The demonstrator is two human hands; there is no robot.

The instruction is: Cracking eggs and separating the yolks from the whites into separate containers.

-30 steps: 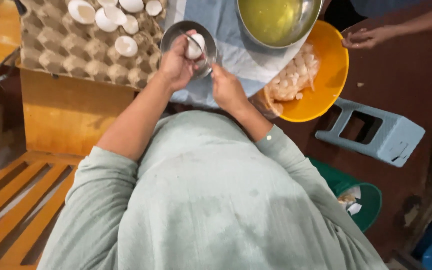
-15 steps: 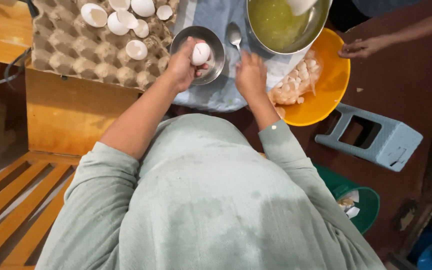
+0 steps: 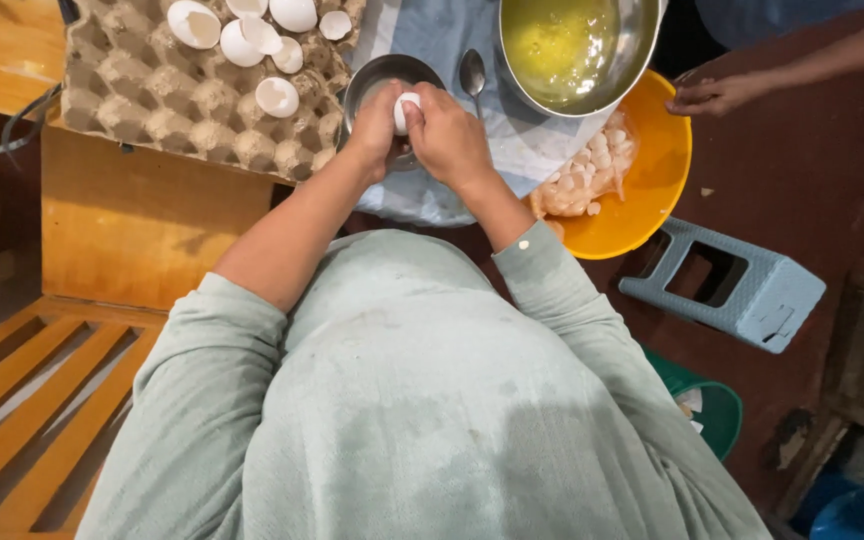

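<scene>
Both my hands meet over a small steel bowl (image 3: 372, 75) on a blue cloth (image 3: 452, 45). My left hand (image 3: 377, 125) and my right hand (image 3: 447, 135) grip a white egg (image 3: 407, 112) between them, right above the bowl. A spoon (image 3: 472, 72) lies on the cloth just right of the bowl. Behind it stands a large steel bowl (image 3: 567, 50) of yellow beaten egg.
A cardboard egg tray (image 3: 172, 100) with several empty shells sits at the left. An orange basin (image 3: 652, 190) holds a bag of shells. Another person's hand (image 3: 712, 95) rests near it. A grey stool (image 3: 727, 285) and a green bin (image 3: 707, 405) stand at the right.
My right hand has come back from beside the spoon to join the left hand on the egg. The egg has shifted right over the small bowl.
</scene>
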